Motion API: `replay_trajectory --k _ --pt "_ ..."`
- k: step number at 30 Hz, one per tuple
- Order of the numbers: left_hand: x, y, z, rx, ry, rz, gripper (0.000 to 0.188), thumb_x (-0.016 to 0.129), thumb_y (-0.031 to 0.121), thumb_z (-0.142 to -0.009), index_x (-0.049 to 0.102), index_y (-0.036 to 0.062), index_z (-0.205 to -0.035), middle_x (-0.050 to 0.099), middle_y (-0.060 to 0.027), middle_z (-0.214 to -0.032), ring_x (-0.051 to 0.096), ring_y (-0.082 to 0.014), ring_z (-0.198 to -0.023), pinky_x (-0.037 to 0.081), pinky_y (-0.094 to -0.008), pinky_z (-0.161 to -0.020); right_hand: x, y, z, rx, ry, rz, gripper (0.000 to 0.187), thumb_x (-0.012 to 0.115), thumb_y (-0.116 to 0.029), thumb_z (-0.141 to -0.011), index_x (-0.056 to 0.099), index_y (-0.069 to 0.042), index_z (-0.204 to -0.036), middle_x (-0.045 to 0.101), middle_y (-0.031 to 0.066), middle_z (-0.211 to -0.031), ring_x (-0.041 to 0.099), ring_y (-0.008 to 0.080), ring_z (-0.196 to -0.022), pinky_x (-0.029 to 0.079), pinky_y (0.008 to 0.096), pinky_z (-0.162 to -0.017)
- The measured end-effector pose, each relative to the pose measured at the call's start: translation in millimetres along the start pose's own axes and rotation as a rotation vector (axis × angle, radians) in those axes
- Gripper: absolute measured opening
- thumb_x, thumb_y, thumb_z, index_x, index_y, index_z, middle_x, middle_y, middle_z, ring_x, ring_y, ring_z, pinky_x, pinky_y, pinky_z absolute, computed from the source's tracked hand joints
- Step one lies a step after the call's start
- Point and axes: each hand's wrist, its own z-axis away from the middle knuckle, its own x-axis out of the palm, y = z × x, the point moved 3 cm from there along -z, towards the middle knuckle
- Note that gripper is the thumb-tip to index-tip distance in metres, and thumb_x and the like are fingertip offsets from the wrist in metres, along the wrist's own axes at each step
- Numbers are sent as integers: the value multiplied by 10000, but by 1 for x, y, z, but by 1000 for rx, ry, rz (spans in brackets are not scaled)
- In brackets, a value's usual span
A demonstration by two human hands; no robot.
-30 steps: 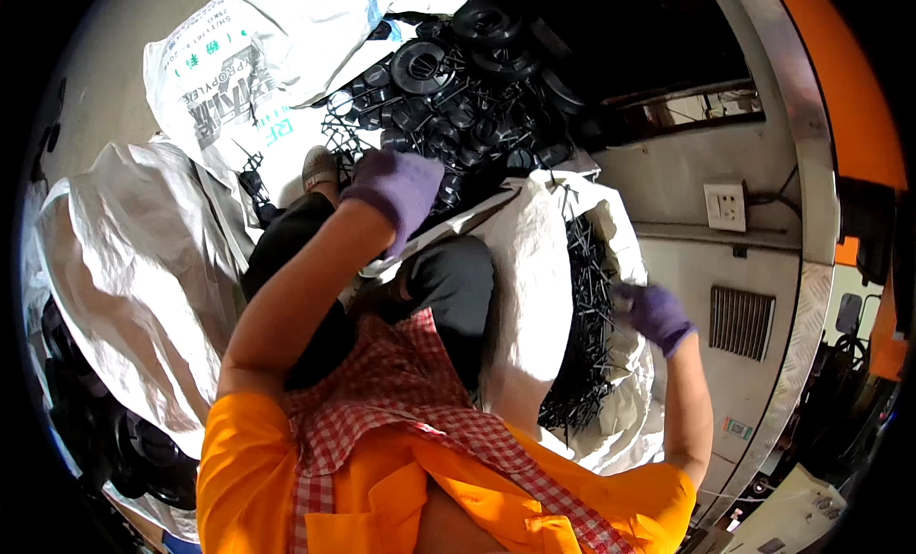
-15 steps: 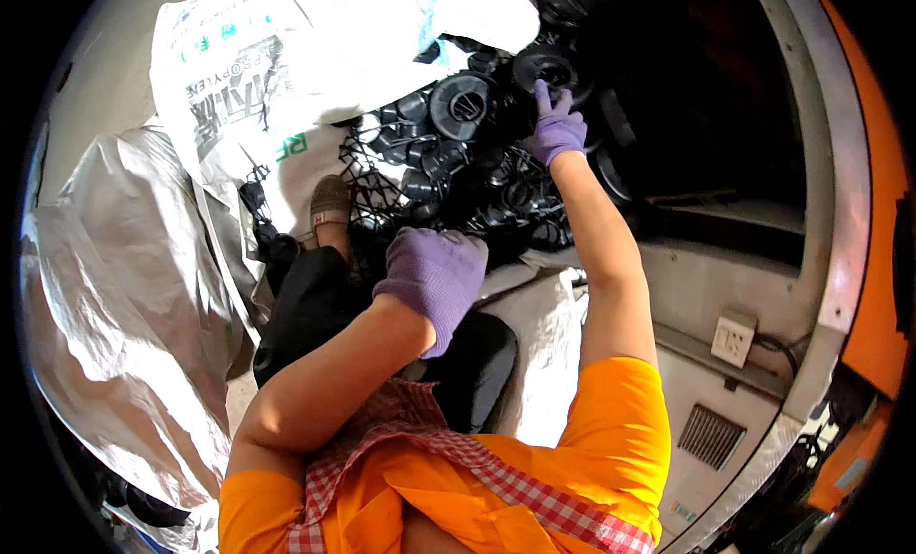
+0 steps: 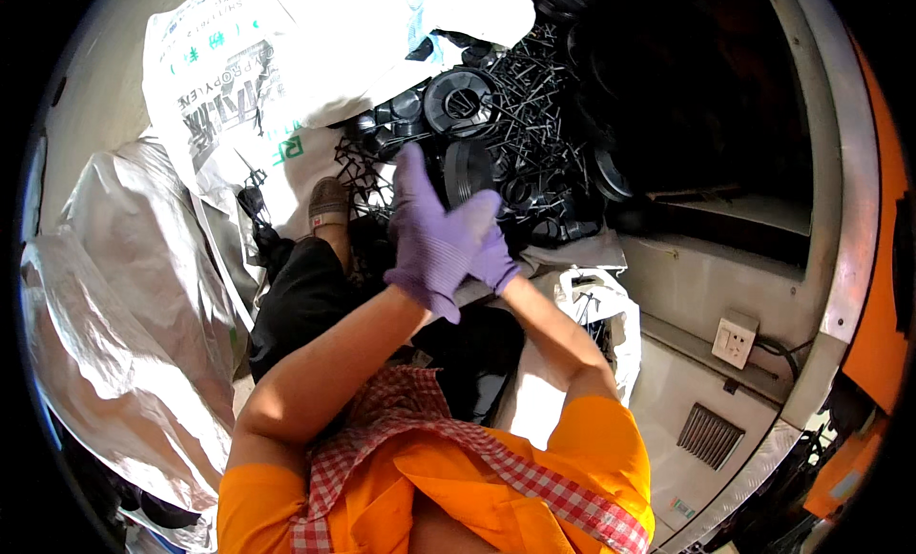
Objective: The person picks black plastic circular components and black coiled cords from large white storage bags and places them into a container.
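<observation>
My gloved left hand [image 3: 429,234] is in the middle, fingers stretched up and thumb spread to the right. My gloved right hand [image 3: 494,256] has come in close behind it, and its fingers are mostly hidden by the left hand. A black round plastic part [image 3: 468,172] with a ribbed side stands tilted just beyond the hands; it appears to be held by the right hand, though the contact is covered. Past it lies a pile with a black ring-shaped part [image 3: 460,101], several smaller black cup-like pieces [image 3: 405,110] and thin black plastic sticks [image 3: 539,105].
A white printed woven sack [image 3: 315,48] spreads across the top left, with a crumpled whitish sheet [image 3: 134,315] at far left. Right of the pile are a dark machine opening [image 3: 706,105], a wall socket [image 3: 734,339] and a vent [image 3: 711,436]. A white bag [image 3: 622,330] holds thin black pieces.
My right hand has drawn back from the pile to my left hand. The round part it touched has left its spot, uncovering thin sticks. My left hand has gone from curled to spread.
</observation>
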Motion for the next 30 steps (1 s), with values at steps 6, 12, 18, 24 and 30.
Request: replay_trajectory --k 6,12,18,24,30 --pt "0 -40 -2 -255 -267 48 520 738 198 -641 532 -26 -1063 670 -135 -909 647 -221 -785 510 -321 -730 -43 -99 15 -71 -151 -101 698 785 -343 -693 474 -4 -1218 522 160 -1198 524 282 -1118 416 373 -946" --pt "3 -54 5 -216 -124 -53 313 689 167 -676 650 25 -953 685 -134 -874 663 -237 -807 507 -333 -738 -176 -26 -66 364 -206 -84 758 752 -362 -713 427 -90 -1341 546 214 -1219 565 328 -1098 445 378 -946" --pt "21 -64 22 -103 -107 -92 381 713 186 -693 581 -2 -997 657 -164 -867 656 -242 -821 510 -344 -736 -197 111 -82 678 91 788 873 769 -359 -653 304 -233 -1381 310 219 -1417 526 417 -1106 441 448 -925" --pt "9 -14 9 -126 36 -29 334 716 180 -750 597 -4 -1001 646 -102 -911 605 -168 -800 491 -307 -735 -159 63 -43 488 193 668 609 699 -278 -721 404 -146 -1237 464 248 -1167 563 419 -977 476 490 -787" --pt "9 11 -4 -118 109 401 341 690 160 -771 568 -14 -1038 630 -108 -964 591 -159 -846 480 -299 -776 -65 -32 22 185 -287 429 579 665 -317 -757 432 -114 -1246 422 208 -1210 507 376 -1054 407 473 -829"
